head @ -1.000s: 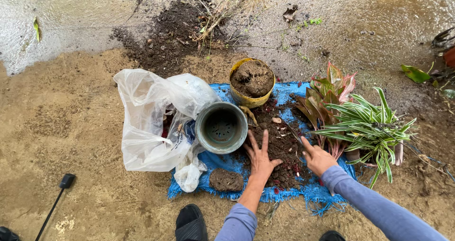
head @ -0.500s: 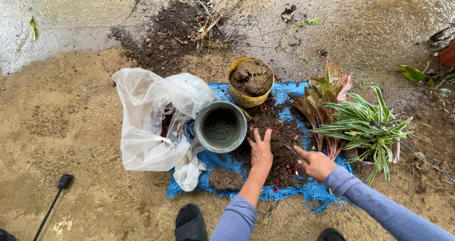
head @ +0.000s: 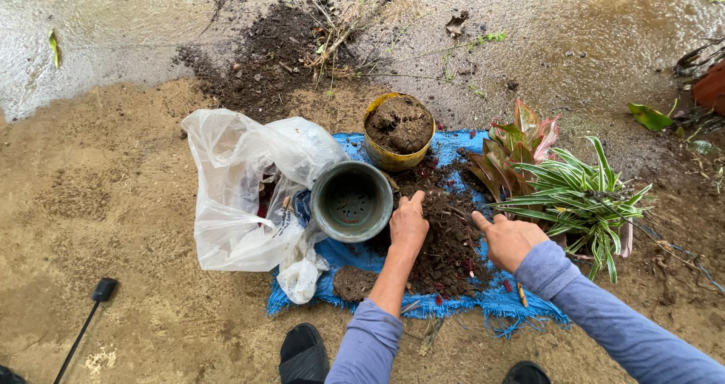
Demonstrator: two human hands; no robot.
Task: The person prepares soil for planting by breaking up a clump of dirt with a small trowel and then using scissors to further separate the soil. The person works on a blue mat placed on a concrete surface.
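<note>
Far left on the sandy ground [head: 113,203], a crumpled clear plastic bag [head: 242,188], overlapping the left edge of the blue cloth [head: 362,259]; just right of it, an empty grey-green pot [head: 352,201] on its side, mouth up toward the camera; behind, at the cloth's far edge, a yellow pot [head: 398,131] full of soil; left hand [head: 408,222] beside the grey-green pot, grip loosely curled, pressed onto the soil heap [head: 445,240] mid-cloth; right hand [head: 507,238] at the heap's right edge, grip half closed, forefinger out; at the cloth's right edge, a red-leaved plant [head: 521,138] and a striped green plant [head: 585,191].
</note>
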